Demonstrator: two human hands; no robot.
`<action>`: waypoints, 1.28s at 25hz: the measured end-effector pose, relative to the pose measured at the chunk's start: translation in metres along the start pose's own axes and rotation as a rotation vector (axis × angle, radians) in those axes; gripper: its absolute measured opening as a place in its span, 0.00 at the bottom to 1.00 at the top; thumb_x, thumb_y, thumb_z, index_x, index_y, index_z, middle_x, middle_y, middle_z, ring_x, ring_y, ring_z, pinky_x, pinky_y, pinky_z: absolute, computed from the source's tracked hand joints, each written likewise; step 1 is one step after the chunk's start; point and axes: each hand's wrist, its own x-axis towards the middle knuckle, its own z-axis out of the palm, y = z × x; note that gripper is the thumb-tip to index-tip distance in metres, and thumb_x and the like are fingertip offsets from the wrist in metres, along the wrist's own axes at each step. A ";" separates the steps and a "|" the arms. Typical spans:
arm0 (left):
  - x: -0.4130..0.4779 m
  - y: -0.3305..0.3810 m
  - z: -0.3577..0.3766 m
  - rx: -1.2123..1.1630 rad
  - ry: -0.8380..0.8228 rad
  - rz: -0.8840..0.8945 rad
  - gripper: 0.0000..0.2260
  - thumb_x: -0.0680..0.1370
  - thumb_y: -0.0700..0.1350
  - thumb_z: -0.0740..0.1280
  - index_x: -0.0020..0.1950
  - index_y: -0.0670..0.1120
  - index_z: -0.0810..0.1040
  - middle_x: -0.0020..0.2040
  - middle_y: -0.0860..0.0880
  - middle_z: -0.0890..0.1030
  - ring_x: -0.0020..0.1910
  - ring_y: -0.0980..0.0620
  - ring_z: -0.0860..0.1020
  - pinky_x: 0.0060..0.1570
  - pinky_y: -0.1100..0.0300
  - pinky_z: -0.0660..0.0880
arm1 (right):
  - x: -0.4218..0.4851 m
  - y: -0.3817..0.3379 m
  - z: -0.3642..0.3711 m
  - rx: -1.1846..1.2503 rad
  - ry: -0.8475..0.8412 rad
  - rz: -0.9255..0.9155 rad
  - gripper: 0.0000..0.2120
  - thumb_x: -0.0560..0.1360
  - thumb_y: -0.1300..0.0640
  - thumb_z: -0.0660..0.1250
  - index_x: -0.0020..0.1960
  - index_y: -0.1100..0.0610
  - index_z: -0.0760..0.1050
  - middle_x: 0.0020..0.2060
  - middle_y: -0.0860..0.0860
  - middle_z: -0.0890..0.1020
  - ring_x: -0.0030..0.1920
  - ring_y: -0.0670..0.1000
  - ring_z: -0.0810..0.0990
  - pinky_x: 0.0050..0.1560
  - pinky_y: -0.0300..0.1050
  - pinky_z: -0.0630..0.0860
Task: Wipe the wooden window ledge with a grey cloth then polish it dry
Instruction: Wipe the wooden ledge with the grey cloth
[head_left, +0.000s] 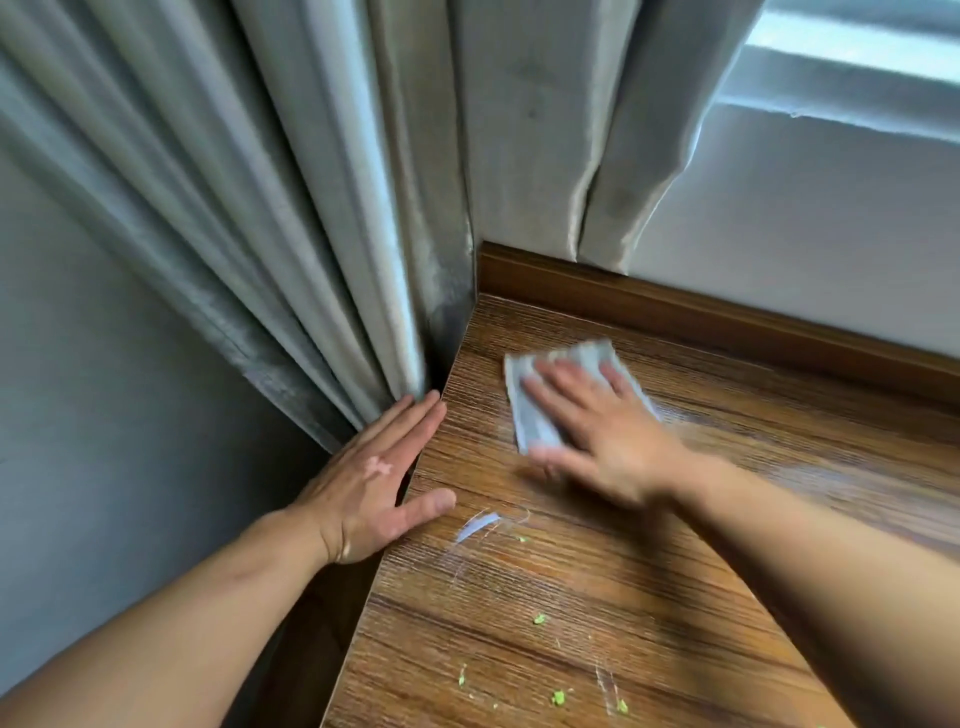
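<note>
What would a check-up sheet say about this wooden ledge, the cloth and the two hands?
Surface: brown wood-grain window ledge, with white smear marks near its left edge.
Job's things: folded grey cloth lying flat on the ledge, near the back corner.
Clutter: small green crumbs scattered over the near part.
Hands: right hand pressed flat on the cloth, fingers straight, blurred; left hand flat against the ledge's left edge, thumb on top.
Cables: nothing seen.
Surroundings: grey pleated curtain at left and behind, brown wooden trim along the back, white wall, window top right.
</note>
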 end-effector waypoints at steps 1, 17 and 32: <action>0.001 0.000 -0.002 -0.036 0.018 -0.004 0.43 0.73 0.78 0.47 0.82 0.57 0.45 0.82 0.62 0.41 0.79 0.62 0.39 0.80 0.51 0.47 | 0.023 -0.005 -0.006 0.016 0.026 0.106 0.46 0.72 0.21 0.34 0.83 0.45 0.41 0.84 0.49 0.45 0.82 0.50 0.40 0.79 0.58 0.33; 0.116 0.090 0.018 0.107 0.276 -0.031 0.20 0.80 0.46 0.57 0.70 0.44 0.76 0.73 0.41 0.73 0.72 0.37 0.69 0.74 0.48 0.62 | -0.140 -0.089 0.068 0.176 0.075 0.369 0.43 0.78 0.27 0.42 0.84 0.54 0.47 0.83 0.52 0.46 0.83 0.55 0.41 0.78 0.62 0.36; 0.120 0.133 0.038 0.421 0.091 -0.381 0.38 0.79 0.70 0.45 0.82 0.48 0.49 0.83 0.44 0.44 0.82 0.43 0.43 0.79 0.43 0.42 | -0.278 0.040 0.088 0.201 0.154 0.765 0.47 0.74 0.24 0.32 0.84 0.51 0.41 0.83 0.52 0.40 0.81 0.53 0.34 0.78 0.63 0.34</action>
